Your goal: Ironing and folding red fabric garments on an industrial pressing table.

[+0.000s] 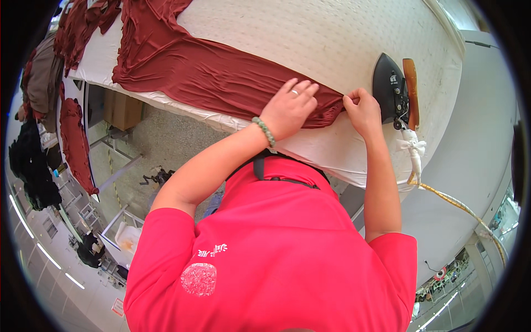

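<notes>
A dark red garment (221, 72) lies wrinkled across the padded ironing table (310, 33), one long narrow part, perhaps a sleeve or leg, stretching toward the right. On that part my left hand (290, 108) rests palm down, fingers out flat, with a ring on one finger and a beaded bracelet at the wrist. Thumb and fingers of my right hand (364, 110) pinch the narrow end of the cloth. Just right of that hand is a black iron (389, 88) with a brown handle (411, 91), set down on the table.
From the iron a wrapped hose (459, 205) runs off to the lower right. More dark red cloth (77, 138) hangs at the left, near a black garment (33, 166). Beneath the table's left part stands a cardboard box (123, 109). A grey surface (470, 122) borders the table's right side.
</notes>
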`<act>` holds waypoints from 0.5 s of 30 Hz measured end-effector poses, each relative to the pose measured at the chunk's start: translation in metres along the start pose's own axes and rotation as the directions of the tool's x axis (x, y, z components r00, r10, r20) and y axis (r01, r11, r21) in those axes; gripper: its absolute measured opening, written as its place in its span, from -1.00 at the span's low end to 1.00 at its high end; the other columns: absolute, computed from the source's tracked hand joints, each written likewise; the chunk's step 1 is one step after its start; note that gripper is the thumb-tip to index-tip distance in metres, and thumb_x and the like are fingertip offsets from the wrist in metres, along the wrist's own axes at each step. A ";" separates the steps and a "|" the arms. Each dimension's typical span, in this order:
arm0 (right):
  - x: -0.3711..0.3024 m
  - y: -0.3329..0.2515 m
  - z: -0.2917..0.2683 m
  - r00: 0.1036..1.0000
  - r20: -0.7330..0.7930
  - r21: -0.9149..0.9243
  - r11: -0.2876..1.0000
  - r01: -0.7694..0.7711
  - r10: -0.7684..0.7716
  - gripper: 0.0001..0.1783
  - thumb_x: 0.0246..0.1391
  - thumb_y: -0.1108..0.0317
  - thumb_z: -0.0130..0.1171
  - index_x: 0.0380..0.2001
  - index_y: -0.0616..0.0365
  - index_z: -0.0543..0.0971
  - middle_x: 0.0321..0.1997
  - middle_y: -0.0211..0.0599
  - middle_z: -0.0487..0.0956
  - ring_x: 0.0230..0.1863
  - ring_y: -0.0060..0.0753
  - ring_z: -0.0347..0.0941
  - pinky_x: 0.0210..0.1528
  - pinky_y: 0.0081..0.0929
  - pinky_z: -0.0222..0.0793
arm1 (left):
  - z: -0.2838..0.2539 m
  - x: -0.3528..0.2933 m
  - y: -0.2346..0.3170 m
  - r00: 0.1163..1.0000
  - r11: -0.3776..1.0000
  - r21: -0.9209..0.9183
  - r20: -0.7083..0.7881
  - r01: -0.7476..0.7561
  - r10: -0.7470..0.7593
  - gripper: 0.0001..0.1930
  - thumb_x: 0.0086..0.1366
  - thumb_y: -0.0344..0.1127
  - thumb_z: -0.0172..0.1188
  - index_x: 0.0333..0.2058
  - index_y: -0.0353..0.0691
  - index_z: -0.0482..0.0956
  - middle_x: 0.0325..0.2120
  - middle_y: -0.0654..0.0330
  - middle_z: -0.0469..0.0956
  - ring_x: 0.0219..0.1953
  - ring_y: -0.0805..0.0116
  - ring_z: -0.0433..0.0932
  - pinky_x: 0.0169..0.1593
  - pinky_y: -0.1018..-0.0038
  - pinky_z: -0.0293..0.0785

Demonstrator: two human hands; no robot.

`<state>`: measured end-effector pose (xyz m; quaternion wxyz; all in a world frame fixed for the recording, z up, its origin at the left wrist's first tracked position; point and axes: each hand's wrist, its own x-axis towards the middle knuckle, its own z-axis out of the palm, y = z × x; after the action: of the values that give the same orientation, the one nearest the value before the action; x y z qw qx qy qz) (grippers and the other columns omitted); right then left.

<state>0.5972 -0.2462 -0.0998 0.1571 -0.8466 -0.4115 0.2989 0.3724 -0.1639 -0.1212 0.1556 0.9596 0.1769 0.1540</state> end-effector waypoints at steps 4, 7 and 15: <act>0.000 -0.005 0.000 0.999 0.006 -0.037 0.999 -0.033 0.033 -0.76 0.11 0.22 0.26 -0.31 0.21 0.64 -0.40 -0.13 0.68 -0.32 -0.11 0.64 -0.18 -0.25 0.53 | 0.020 0.018 0.027 0.996 0.998 0.016 0.061 -0.067 0.065 -0.69 0.33 -0.32 0.05 0.00 -0.26 0.52 0.22 -0.03 0.44 0.27 0.08 0.40 0.35 0.01 0.26; -0.003 -0.001 -0.004 0.999 0.016 -0.065 0.997 -0.039 0.041 -0.74 0.12 0.24 0.28 -0.26 0.24 0.64 -0.37 -0.10 0.67 -0.30 -0.17 0.64 -0.17 -0.30 0.53 | 0.029 0.026 0.039 0.995 0.993 0.090 0.071 -0.076 0.070 -0.64 0.35 -0.27 0.02 0.07 -0.27 0.47 0.23 -0.10 0.43 0.29 0.04 0.37 0.33 -0.06 0.27; 0.002 0.010 -0.096 0.709 -0.619 -0.397 0.913 0.088 -0.337 -0.63 0.17 0.17 0.29 -0.05 0.15 0.61 -0.13 -0.20 0.65 -0.11 -0.10 0.59 0.00 -0.26 0.47 | 0.036 0.028 0.057 0.987 0.980 0.196 0.160 -0.037 0.005 -0.47 0.38 -0.24 -0.04 0.31 -0.23 0.29 0.32 -0.08 0.33 0.36 0.06 0.32 0.38 -0.03 0.19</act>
<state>0.6658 -0.2525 -0.0316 0.1813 -0.8563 -0.4672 -0.1248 0.4262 -0.2129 -0.1266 0.0711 0.9813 0.1682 0.0605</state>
